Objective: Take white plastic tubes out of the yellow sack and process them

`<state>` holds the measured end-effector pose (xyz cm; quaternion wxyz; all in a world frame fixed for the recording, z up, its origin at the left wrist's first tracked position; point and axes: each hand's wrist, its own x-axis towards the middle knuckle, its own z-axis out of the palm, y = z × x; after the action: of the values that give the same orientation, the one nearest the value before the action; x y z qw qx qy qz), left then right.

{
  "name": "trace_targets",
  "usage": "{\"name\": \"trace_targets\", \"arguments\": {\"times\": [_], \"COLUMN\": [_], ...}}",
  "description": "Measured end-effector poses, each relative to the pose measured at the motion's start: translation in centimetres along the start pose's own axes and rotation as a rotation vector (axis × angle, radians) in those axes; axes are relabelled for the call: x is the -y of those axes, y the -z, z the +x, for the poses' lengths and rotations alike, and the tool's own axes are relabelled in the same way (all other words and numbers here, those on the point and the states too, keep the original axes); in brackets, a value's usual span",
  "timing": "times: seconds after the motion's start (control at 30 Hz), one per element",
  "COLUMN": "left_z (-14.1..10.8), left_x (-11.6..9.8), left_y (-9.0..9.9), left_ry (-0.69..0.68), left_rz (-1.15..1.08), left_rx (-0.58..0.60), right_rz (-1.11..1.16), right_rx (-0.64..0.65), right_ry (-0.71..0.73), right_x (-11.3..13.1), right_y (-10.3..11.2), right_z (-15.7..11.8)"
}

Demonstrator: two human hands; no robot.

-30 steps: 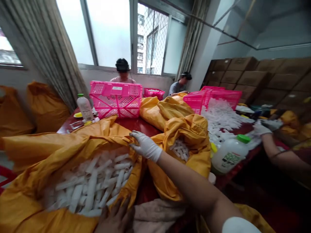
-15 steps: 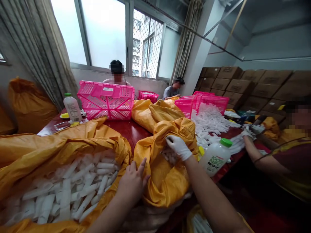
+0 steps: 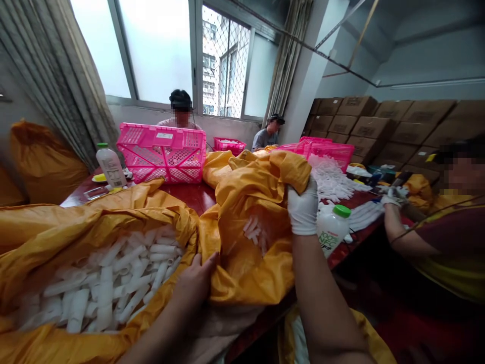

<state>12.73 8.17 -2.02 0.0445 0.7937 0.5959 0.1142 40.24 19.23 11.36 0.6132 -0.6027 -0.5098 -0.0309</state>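
A yellow sack [image 3: 246, 275] stands open in front of me, with a few short white plastic tubes [image 3: 253, 230] deep inside. My right hand [image 3: 303, 207], in a white glove, is closed on the sack's right rim and lifts it. Bare, my left hand [image 3: 195, 278] pinches the near left edge of that sack between thumb and fingers. To the left lies a larger yellow sack [image 3: 151, 202], spread wide and holding many white translucent tubes [image 3: 106, 293].
Behind the sacks stands a pink basket [image 3: 162, 156]. A green-capped bottle [image 3: 333, 227] is right of my right hand; another bottle [image 3: 111, 166] stands back left. White pieces [image 3: 329, 179] are heaped at right. A co-worker's gloved hands [image 3: 394, 196] work at the right edge of the table.
My right hand has come out of the sack's mouth, moved right and gripped the rim, raising it. My left hand has gone from pointing fingers to gripping the near edge.
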Motion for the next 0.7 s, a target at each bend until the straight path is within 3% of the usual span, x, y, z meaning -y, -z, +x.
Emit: {"name": "trace_targets", "arguments": {"times": [0.1,0.23,0.4,0.5,0.57,0.63,0.67,0.7], "left_z": [-0.4,-0.3,-0.3,-0.9,-1.5,-2.0,-2.2,-2.3], "left_x": [0.2,0.2,-0.1,-1.2,-2.2,-3.1,-3.5,-3.7], "left_y": [-0.3,-1.3,-1.1,-0.6,-0.6,-0.9,-1.2,-1.5], "left_ry": [0.05,0.058,0.053,-0.121,-0.311,-0.403,-0.406,-0.394], "left_rz": [0.043,0.085,0.071,-0.006,-0.09,-0.145,-0.151,-0.145], "left_rx": [-0.019,-0.072,-0.209,-0.303,-0.209,-0.031,0.05,0.109], "right_rz": [0.202,0.262,0.273,0.079,-0.086,-0.115,-0.083,-0.065], "right_rx": [-0.152,-0.141,-0.157,-0.023,-0.036,-0.131,-0.105,0.025], "right_ry": [0.127,0.175,0.112,0.096,0.178,0.26,0.274,0.277], "right_x": [2.2,3.0,1.1,-0.6,-1.1,-0.9,-0.6,-0.3], "right_y": [0.3,-0.9,-1.8,-0.8,0.4,1.3,1.6,1.7], "right_z": [-0.6,-0.4,0.1,0.0,-1.2,-3.5,-5.1,-6.8]}}
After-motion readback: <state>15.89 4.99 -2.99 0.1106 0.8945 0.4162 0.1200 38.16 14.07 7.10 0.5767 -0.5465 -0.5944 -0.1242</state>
